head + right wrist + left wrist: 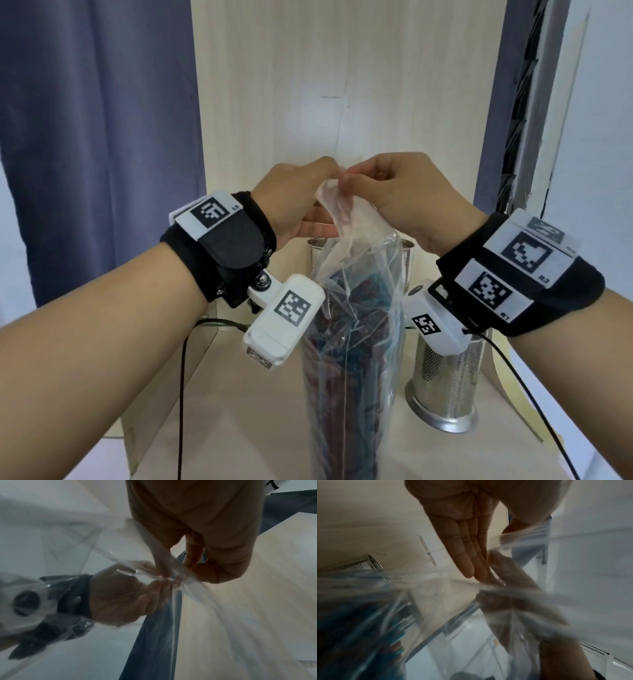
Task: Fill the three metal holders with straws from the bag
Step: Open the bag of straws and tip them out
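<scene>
Both wrists are hovering up close, left hand (301,202) and right hand (404,202) pinching the bag (352,325) neck, probably untwisting it. Straws (342,377) are standing inside, metal holders (445,380) waiting behind.

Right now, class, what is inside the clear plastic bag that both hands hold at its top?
Inside the bag stand dark red and teal straws. Crinkled plastic blurs them, so their count cannot be seen.

We read only small codes beside the square markers on the wristbands (219,222); the characters are unclear.
</scene>
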`<state>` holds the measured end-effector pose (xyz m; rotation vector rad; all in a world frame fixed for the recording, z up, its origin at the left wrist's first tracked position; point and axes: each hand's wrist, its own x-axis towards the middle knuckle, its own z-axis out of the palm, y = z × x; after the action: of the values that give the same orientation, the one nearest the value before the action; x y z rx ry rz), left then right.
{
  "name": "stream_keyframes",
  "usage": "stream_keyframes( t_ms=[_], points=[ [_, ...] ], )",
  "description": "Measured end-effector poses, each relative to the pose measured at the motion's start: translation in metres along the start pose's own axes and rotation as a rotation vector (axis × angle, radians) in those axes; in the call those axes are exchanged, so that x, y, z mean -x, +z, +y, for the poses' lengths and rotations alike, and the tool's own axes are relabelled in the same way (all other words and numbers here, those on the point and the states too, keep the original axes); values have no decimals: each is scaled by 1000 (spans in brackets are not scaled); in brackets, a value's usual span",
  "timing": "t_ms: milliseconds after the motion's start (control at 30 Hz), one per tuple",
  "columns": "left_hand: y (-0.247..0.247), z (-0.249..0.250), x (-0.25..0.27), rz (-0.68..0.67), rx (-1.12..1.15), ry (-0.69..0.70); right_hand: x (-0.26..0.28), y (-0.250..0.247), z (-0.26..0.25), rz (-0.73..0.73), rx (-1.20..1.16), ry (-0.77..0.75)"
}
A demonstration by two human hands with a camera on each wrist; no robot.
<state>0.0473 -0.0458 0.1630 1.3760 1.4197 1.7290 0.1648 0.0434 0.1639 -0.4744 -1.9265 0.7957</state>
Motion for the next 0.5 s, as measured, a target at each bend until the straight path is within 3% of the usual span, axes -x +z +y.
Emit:
stream_keyframes(
  t_ms=[167,333,500],
  points=[
    [0,-5,-4,-35,108,4,-4,-4,-5,32,6,25],
    [-1,-10,-10,-4,48,-5,-4,-3,-9,24,-104,90],
    [-3,-19,-10,-43,310,-84,-3,-4,-11,19,-99,100]
  ],
)
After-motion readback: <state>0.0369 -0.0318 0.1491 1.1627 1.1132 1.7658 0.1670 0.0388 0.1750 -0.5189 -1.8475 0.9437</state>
